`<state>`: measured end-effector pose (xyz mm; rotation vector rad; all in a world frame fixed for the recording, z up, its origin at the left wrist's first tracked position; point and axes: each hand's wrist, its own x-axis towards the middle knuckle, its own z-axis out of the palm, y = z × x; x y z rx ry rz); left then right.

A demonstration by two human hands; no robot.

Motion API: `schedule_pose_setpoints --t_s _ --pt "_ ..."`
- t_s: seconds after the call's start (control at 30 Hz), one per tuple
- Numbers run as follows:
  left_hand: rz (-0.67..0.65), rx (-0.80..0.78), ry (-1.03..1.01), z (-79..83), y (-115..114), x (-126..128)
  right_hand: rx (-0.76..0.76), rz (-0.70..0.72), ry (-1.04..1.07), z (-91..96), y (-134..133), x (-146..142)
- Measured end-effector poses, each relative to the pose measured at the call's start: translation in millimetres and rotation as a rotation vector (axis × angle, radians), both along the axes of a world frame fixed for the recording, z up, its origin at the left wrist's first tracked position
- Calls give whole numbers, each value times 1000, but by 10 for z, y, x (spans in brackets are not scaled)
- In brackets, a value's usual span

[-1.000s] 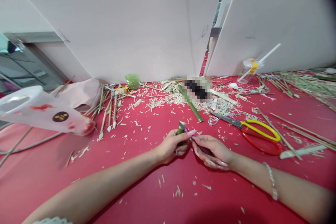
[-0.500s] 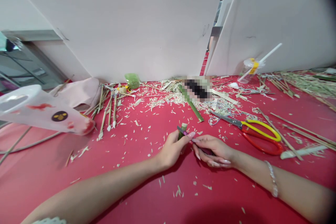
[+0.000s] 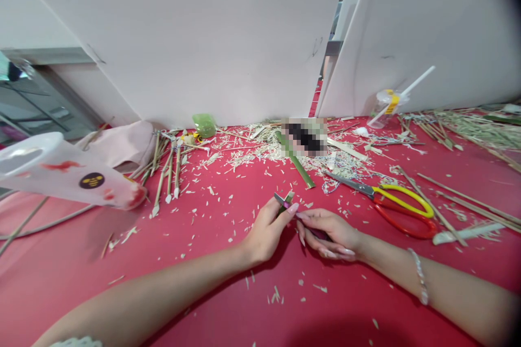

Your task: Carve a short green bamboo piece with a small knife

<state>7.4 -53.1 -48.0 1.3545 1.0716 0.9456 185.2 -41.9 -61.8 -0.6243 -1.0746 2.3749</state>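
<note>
White foam-board panels (image 3: 183, 43) stand along the far edge of a red surface (image 3: 69, 282) strewn with pale bamboo shavings (image 3: 244, 157). Toward that edge lie a bundle of pointed bamboo sticks (image 3: 166, 173) and a long green bamboo strip (image 3: 296, 162), whose far end disappears behind a pixelated patch (image 3: 304, 137). A clear plastic cup (image 3: 385, 111) with a white straw stands at the far right, and yellow-and-red-handled scissors (image 3: 402, 211) lie open to the right of the hands. A white plastic container (image 3: 61, 171) with a round bee sticker juts in from the left edge.

Both forearms reach in from the near edge, and the hands meet near the middle of the surface. The left grip (image 3: 266, 233) is closed around a short green bamboo piece (image 3: 288, 197), with only its upper end showing above the fingers. Its long axis tilts up and away toward the right. The right grip (image 3: 329, 236) is curled around a slim dark-handled tool (image 3: 319, 234), which runs up and to the left, across the left fingertips. The tool's small metal tip sits just beside the bamboo piece; whether they touch cannot be told. The left hand is the nearer to the piece, with the right just beside it.
</note>
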Motion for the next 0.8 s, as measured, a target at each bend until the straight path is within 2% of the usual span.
schedule_pose_setpoints --t_s 0.23,0.6,0.8 --pt "40 20 24 -23 18 8 -20 -11 37 -10 7 -3" --pt "50 53 82 -10 7 -3 -63 80 0 -52 85 48" --pt "47 62 75 -72 33 4 -52 34 -18 -63 65 36"
